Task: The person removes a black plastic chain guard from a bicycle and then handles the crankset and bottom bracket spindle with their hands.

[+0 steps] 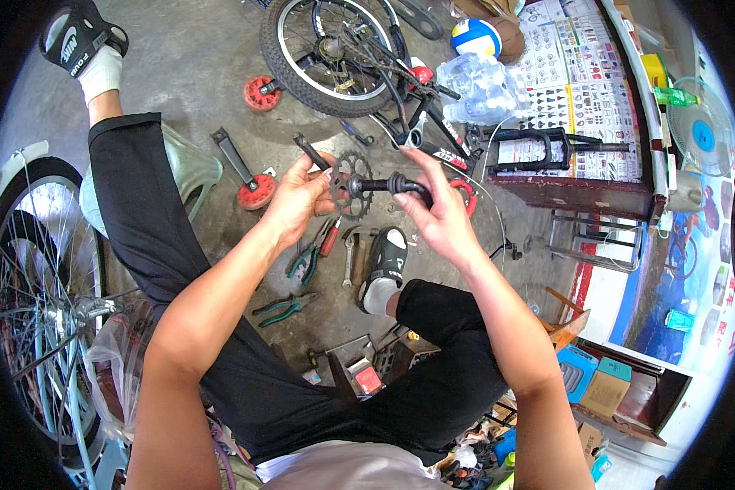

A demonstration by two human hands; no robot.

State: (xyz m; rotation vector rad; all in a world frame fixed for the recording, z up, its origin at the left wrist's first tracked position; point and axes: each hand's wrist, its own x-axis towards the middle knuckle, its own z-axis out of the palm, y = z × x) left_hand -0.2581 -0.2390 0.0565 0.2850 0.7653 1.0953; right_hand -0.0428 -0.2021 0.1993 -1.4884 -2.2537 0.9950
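Observation:
A black one-piece bicycle crank [376, 185] with a toothed chainring [354, 161] is raised between my hands above the floor. The fingers of my left hand [298, 196] close round the crank arm beside the chainring, and the arm's end sticks up past them. At the other side, my right hand [439, 204] has the bent part of the crank between thumb and fingers, its index finger stretched up toward a bike frame. Rings sit on the axle near the right hand. That frame [433, 122] lies beyond the crank, with its wheel [331, 57] attached.
Pliers [284, 308], a red-handled screwdriver [331, 237] and a wrench [349, 260] lie below my hands. Red training wheels [257, 192] are on the left. A black fork [547, 151] rests on the bench at right. A bicycle [53, 310] stands at far left.

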